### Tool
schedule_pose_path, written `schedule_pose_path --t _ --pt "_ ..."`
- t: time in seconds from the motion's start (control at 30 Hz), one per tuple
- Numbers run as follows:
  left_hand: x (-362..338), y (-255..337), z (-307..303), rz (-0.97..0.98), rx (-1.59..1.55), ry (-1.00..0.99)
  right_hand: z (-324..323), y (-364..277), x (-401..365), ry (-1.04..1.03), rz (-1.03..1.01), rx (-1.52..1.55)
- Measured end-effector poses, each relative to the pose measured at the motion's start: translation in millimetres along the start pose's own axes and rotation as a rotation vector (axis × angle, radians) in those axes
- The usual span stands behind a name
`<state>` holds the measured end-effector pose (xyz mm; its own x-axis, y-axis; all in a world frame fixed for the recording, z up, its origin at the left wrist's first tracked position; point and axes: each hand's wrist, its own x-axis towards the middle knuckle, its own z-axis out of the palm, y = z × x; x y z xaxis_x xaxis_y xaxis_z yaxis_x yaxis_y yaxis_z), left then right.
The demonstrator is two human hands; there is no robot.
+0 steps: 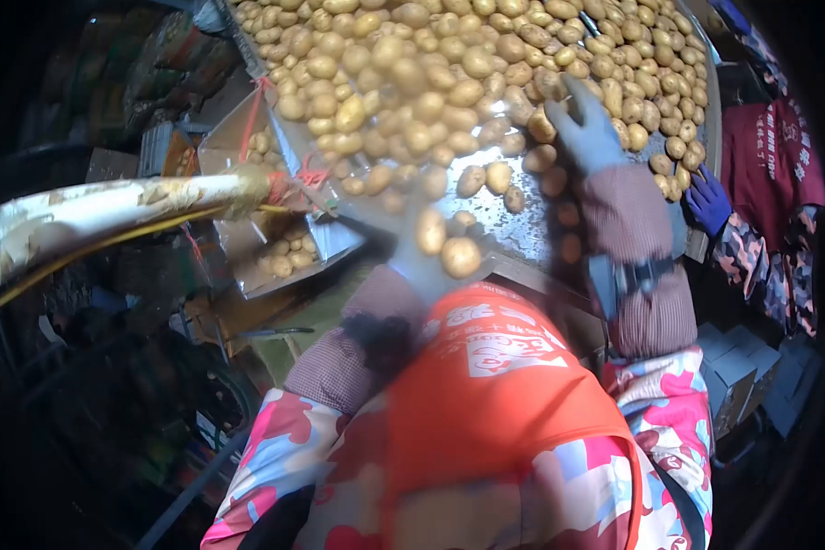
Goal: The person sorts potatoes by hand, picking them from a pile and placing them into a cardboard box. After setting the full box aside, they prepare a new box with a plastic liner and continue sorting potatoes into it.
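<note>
A metal desk (522, 234) is covered by a heap of potatoes (412, 82), rounded, smooth-skinned, yellow-tan. At the heap's left edge a cardboard box (332, 236) is part filled. On the heap's right side the right hand (585, 124), grey-gloved, is laid open, nothing grasped. Below the heap the left hand (419, 268) is blurred beside two loose potatoes (461, 257); its grip cannot be told. Sorting seems in hand; a cupped, firm grasp is called for next.
</note>
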<state>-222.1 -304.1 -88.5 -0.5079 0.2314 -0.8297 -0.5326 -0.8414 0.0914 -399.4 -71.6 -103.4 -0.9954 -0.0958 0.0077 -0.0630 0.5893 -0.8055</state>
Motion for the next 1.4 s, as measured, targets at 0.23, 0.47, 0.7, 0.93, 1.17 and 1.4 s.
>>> schedule_pose_path --t 0.23,0.47,0.7,0.93,1.17,1.4 --pt "-82 105 -147 0.544 0.443 0.114 43 -9 -57 -0.009 -0.181 -0.672" --pt "-78 192 -255 0.61 0.942 -0.005 1 -35 -93 -0.11 0.054 -0.163" --pt "-42 32 -66 0.188 0.396 0.031 67 -67 -57 -0.298 -0.205 -0.051" --pt "-88 140 -198 0.789 0.867 0.374 60 -35 -1 -0.202 -0.232 -0.849" --pt "-77 109 -181 0.237 0.056 0.065 40 -59 -50 -0.121 -0.035 -0.139" --pt "10 31 -79 -0.021 -0.143 -0.375 64 -71 -111 -0.481 -0.344 0.075"
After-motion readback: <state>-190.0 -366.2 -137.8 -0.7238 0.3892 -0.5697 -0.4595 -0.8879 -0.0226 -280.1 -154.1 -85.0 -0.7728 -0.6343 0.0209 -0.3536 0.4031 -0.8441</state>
